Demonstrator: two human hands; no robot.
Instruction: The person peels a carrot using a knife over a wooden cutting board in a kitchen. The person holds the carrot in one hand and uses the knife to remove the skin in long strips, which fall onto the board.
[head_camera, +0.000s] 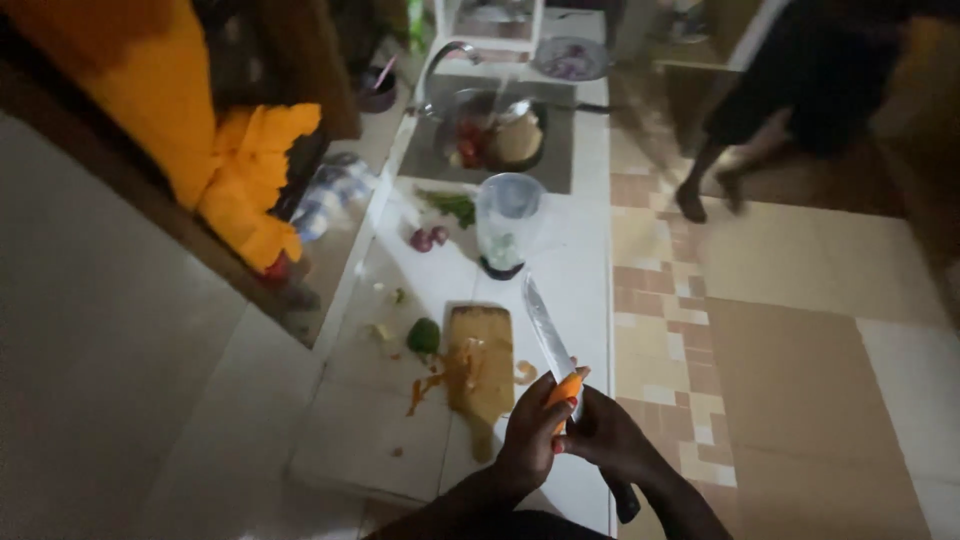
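Note:
My left hand (530, 440) grips a small orange carrot (563, 388) over the near end of the white counter (570, 290). My right hand (610, 440) is closed around the handle of a long knife (545, 325), whose blade points away from me and lies against the carrot. Just left of the hands is a wooden cutting board (478, 370) with orange peelings on it. A green pepper (424, 335) sits beside the board.
A blender jar (505, 225) stands farther along the counter, with small red onions (430, 238) and greens (452, 205) near it. Beyond is a sink (490, 135) holding a bowl of produce. An orange curtain (190, 120) hangs left. Another person's legs (720, 165) stand on the tiled floor.

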